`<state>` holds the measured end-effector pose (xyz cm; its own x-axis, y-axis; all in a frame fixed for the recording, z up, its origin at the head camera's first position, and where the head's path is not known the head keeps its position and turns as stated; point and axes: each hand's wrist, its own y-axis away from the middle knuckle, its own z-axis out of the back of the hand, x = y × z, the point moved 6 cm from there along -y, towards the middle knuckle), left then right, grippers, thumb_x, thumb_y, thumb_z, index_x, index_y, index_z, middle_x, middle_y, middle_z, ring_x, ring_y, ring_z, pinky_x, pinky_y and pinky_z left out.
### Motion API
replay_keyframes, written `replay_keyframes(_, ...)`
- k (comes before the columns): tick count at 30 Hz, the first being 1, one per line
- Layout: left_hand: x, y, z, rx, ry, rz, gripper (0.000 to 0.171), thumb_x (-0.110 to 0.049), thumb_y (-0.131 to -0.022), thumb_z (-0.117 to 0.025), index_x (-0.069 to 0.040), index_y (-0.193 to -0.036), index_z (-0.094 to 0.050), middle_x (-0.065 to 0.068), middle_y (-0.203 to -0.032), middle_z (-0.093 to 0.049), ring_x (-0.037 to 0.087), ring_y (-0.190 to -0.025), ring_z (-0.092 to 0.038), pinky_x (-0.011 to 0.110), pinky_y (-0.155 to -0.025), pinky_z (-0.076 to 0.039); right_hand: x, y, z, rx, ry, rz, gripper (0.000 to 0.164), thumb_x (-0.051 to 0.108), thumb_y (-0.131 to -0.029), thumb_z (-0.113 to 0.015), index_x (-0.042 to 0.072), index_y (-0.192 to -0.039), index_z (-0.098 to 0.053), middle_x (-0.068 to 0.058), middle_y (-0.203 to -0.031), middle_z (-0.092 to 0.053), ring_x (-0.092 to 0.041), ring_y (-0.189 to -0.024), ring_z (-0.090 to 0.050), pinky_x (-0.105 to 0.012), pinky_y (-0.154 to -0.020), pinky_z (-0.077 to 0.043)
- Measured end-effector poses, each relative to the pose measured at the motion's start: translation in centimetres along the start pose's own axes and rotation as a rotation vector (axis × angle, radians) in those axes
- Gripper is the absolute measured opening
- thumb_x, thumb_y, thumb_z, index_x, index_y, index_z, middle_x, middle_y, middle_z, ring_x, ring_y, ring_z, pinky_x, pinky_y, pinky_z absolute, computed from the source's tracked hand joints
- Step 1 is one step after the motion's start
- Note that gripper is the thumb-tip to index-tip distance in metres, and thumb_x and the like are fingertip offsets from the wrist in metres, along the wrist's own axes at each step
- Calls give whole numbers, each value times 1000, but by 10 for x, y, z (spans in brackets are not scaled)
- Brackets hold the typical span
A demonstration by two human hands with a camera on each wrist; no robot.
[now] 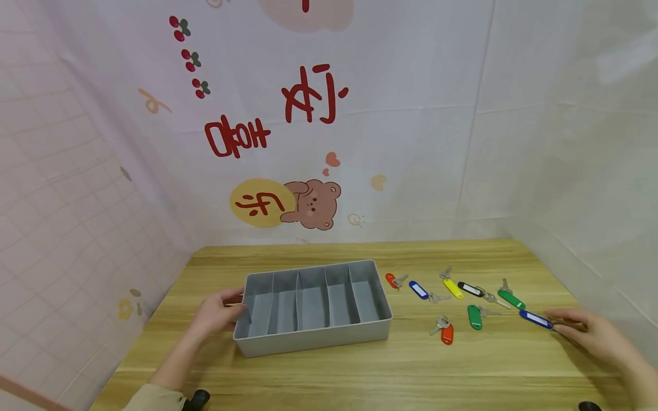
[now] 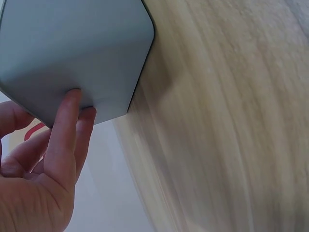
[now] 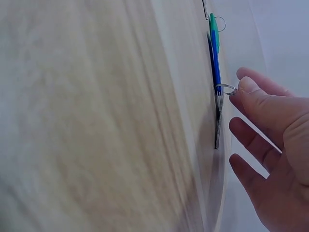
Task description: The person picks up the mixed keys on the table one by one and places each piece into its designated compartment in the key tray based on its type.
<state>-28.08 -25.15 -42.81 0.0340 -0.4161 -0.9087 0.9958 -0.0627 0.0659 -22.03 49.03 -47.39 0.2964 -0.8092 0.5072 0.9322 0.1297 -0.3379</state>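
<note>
A long grey divided box (image 1: 316,341) with several compartments stands on the table. At its left end my left hand (image 1: 218,313) grips the wall, thumb over the rim; in the left wrist view, fingers (image 2: 65,140) press against the outer side. Far right, my right hand (image 1: 598,337) pinches the ring of a key with a blue tag (image 1: 536,319). The right wrist view shows thumb and forefinger on that metal ring (image 3: 228,89), the other fingers spread apart. Tag and key (image 3: 217,128) are close to the tabletop; whether they touch it I cannot tell.
Between box and right hand lie several tagged keys: red tags (image 1: 448,334), another blue tag (image 1: 418,290), a yellow tag (image 1: 453,288), a black tag (image 1: 470,289) and green tags (image 1: 475,317). A printed white cloth (image 1: 411,142) hangs behind the wooden table (image 1: 329,382).
</note>
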Motion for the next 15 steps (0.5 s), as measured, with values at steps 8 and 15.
replay_keyframes(8,-3,-1,-5,7,29,-7,53,7,-91,-60,17,-140,-42,37,-126,-55,38,-98,-66,46,-70,-60,2,-2,-1,-2,12,46,27,-8,-77,-78,7,-99,-75,31,-99,-59,20,-93,-44,-3,-68,-37)
replay_keyframes(15,-6,1,-6,5,-11,-20,52,6,-90,-60,16,-139,-45,37,-125,-56,39,-101,-65,44,-69,-60,-1,-3,-3,46,64,-22,22,-4,-80,-77,1,-102,-74,26,-98,-61,17,-88,-46,-11,-64,-44)
